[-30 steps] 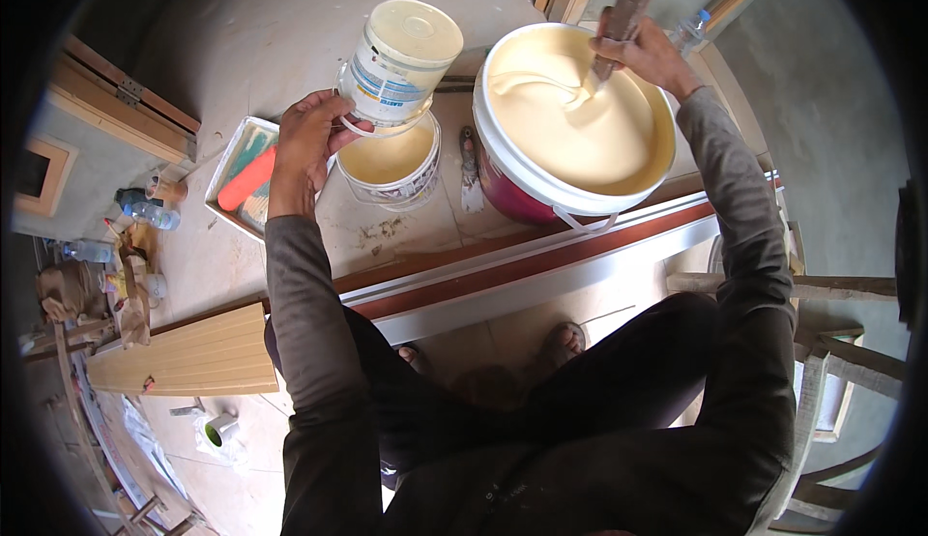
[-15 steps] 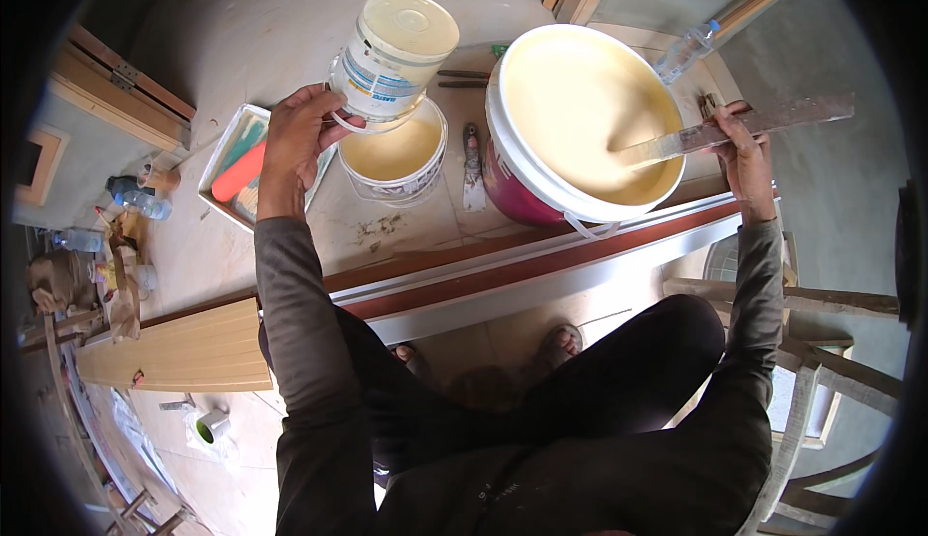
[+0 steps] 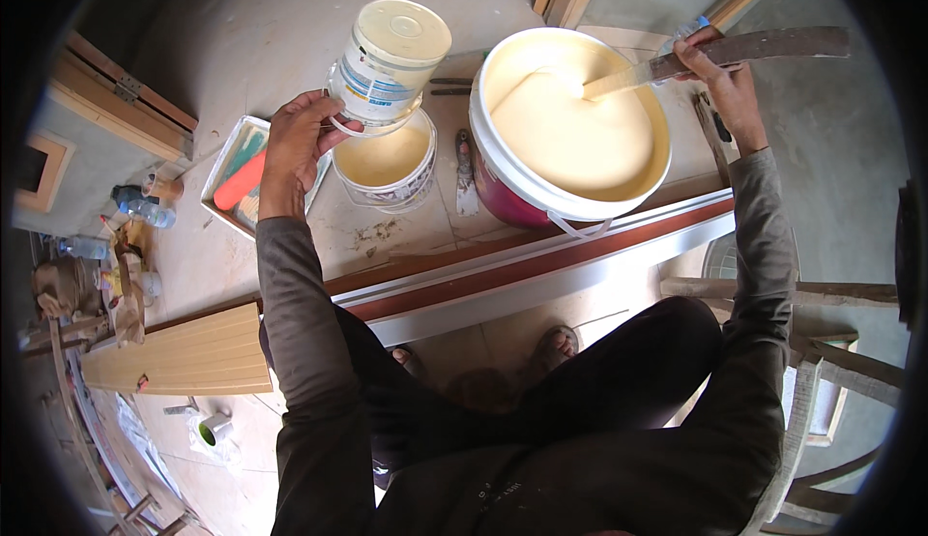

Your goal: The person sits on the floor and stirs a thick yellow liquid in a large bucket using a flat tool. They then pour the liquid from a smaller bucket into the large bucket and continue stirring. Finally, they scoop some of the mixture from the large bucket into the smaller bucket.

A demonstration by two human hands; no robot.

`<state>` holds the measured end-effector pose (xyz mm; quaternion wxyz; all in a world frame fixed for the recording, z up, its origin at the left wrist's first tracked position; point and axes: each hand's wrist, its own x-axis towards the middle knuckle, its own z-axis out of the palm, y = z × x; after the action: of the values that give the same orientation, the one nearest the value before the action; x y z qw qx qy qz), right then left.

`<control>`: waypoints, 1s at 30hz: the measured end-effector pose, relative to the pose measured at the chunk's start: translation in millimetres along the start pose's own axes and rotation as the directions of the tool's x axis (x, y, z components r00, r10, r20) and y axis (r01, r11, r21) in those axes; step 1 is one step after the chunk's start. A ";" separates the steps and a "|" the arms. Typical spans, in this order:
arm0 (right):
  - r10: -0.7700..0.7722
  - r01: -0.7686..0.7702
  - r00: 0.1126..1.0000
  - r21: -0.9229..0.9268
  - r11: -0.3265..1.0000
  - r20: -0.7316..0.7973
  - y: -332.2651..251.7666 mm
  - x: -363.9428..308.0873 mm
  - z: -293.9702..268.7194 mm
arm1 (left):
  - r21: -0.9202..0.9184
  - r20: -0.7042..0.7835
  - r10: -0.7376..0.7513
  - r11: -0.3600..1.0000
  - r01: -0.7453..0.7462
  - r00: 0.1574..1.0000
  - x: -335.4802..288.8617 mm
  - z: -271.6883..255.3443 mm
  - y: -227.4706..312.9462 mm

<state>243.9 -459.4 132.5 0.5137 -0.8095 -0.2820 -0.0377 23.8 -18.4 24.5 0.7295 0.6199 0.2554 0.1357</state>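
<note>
My right hand (image 3: 720,91) is closed round a flat wooden stick (image 3: 744,48). The stick's pale, coated end dips into cream-coloured paint (image 3: 570,140) in a large white-rimmed, dark red bucket (image 3: 491,164). In my left hand (image 3: 302,140) a small white tub (image 3: 387,62) is held upside down by its rim or handle; the fingers partly hide the grip. Below it stands a second small bucket (image 3: 391,195) holding cream paint. A scraper (image 3: 466,173) lies between this bucket and the large one.
A paint tray (image 3: 224,140) with an orange-red roller (image 3: 240,180) lies at the left. Plastic bottles (image 3: 147,212) stand farther left. Long boards (image 3: 464,289) run between my legs and the buckets. Wooden bars (image 3: 851,372) rise at the right.
My right hand has moved the stick away from me and slightly left through the paint. The large bucket appears a little farther left in view. My left hand still holds the tub up.
</note>
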 end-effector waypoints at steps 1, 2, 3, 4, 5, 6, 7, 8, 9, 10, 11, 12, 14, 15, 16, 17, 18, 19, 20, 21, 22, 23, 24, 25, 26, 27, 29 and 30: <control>0.019 -0.019 1.000 -0.008 1.000 0.018 10.1 -4.0 3.2 | 0.001 0.001 0.001 1.000 -0.001 1.000 0.0 -0.1 0.1; 0.044 -0.043 0.999 -0.025 0.999 0.030 22.3 -11.2 1.5 | -0.003 0.016 -0.002 1.000 0.002 1.000 1.7 2.8 -1.3; 0.065 -0.063 0.997 -0.033 0.997 0.049 32.3 -16.2 2.4 | -0.003 0.019 -0.003 1.000 0.003 1.000 1.6 2.4 -1.2; 0.100 -0.098 0.994 -0.034 0.995 0.050 39.8 -22.5 0.9 | -0.004 0.025 -0.004 1.000 0.004 1.000 1.8 2.6 -1.1; 0.131 -0.130 0.990 -0.028 0.991 0.059 44.0 -28.3 4.2 | 0.000 0.018 -0.006 1.000 0.006 1.000 0.5 -0.4 -0.8; 0.164 -0.163 0.984 -0.024 0.986 0.067 46.6 -33.4 5.0 | 0.004 0.013 -0.008 1.000 0.008 1.000 -0.4 -2.5 -0.5; 0.197 -0.197 0.976 0.000 0.980 0.091 47.5 -37.8 4.2 | 0.008 0.011 -0.011 1.000 0.011 1.000 -1.0 -4.1 -0.2; 0.229 -0.232 0.967 0.018 0.972 0.113 43.8 -43.1 2.8 | 0.012 -0.005 -0.004 1.000 0.004 1.000 -2.2 -5.0 -0.1; 0.261 -0.267 0.956 0.035 0.963 0.136 40.6 -48.0 1.1 | 0.016 -0.019 0.003 1.000 -0.002 1.000 -3.4 -5.8 0.3; 0.250 -0.264 0.957 0.080 0.961 0.148 45.9 -54.6 2.4 | 0.020 -0.034 0.009 1.000 -0.009 0.999 -4.6 -6.4 0.8; 0.237 -0.253 0.962 0.125 0.959 0.136 41.5 -58.6 1.7 | 0.014 -0.021 0.007 1.000 -0.007 1.000 -4.7 -5.9 1.5; 0.223 -0.242 0.967 0.169 0.955 0.123 36.3 -62.1 1.6 | 0.009 -0.009 0.006 1.000 -0.006 1.000 -4.6 -4.8 2.4; 0.208 -0.227 0.973 0.276 0.934 0.098 24.4 -66.2 -3.9 | 0.005 0.017 0.000 1.000 0.000 1.000 -3.9 -1.6 1.2; 0.191 -0.198 0.980 0.308 0.930 0.054 18.9 -63.2 -6.5 | 0.010 0.025 -0.003 1.000 0.003 1.000 -4.3 -0.4 1.7; 0.175 -0.168 0.985 0.339 0.926 0.009 13.2 -59.7 -9.4 | 0.016 0.033 -0.007 1.000 0.007 0.999 -4.7 -0.8 1.9; 0.160 -0.136 0.986 0.364 0.922 -0.039 7.5 -56.5 -14.8 | 0.018 0.032 -0.010 1.000 0.009 0.999 -4.2 -1.1 2.3; 0.125 -0.105 0.992 0.393 0.914 -0.027 4.7 -50.7 -21.4 | 0.021 0.030 -0.013 1.000 0.012 0.999 -3.9 -1.5 2.4; 0.099 -0.069 0.994 0.407 0.911 -0.055 1.0 -45.5 -23.2 | 0.023 0.028 -0.015 1.000 0.015 0.999 -3.9 -1.9 2.2; 0.073 -0.031 0.994 0.420 0.907 -0.084 -4.2 -40.3 -24.4 | 0.022 0.019 -0.012 1.000 0.011 1.000 -3.5 -2.8 1.9; 0.046 0.007 0.993 0.433 0.902 -0.113 -6.9 -35.1 -25.2 | 0.021 0.010 -0.008 1.000 0.007 1.000 -2.9 -4.9 1.0; 0.039 0.021 0.989 0.400 0.916 -0.141 -6.2 -29.2 -26.6 | 0.021 0.000 -0.003 1.000 0.003 1.000 -3.0 -6.7 0.9; 0.031 0.025 0.989 0.379 0.925 -0.142 -6.5 -26.2 -25.0 | 0.015 0.009 -0.004 1.000 0.004 1.000 -2.6 -6.4 0.6; 0.024 0.029 0.989 0.358 0.933 -0.143 -7.2 -23.2 -20.8 | 0.010 0.017 -0.005 1.000 0.004 1.000 -2.6 -6.4 0.7; 0.015 0.034 0.990 0.339 0.940 -0.142 -6.5 -19.7 -17.7 | 0.005 0.024 -0.005 1.000 0.004 1.000 -2.8 -6.8 0.8; 0.027 0.013 0.992 0.311 0.950 -0.124 1.9 -14.6 -11.7 | 0.009 0.016 -0.004 1.000 0.004 1.000 -3.8 -9.9 0.6; 0.040 -0.008 0.992 0.266 0.964 -0.115 9.2 -12.7 -9.7 | 0.002 0.025 -0.005 1.000 0.005 1.000 -2.3 -8.4 -0.3; 0.061 -0.047 0.995 0.178 0.983 -0.078 27.4 -13.4 -3.9 | -0.004 0.030 0.002 1.000 -0.002 1.000 -1.7 -7.2 0.0; 0.070 -0.063 0.996 0.135 0.989 -0.047 38.8 -15.4 -1.4 | -0.004 0.026 0.009 1.000 -0.009 1.000 -3.8 -6.0 0.1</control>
<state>250.6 -479.2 96.3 0.5745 -0.7811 -0.2434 -0.0227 17.4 -15.3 24.7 0.7335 0.6212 0.2427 0.1314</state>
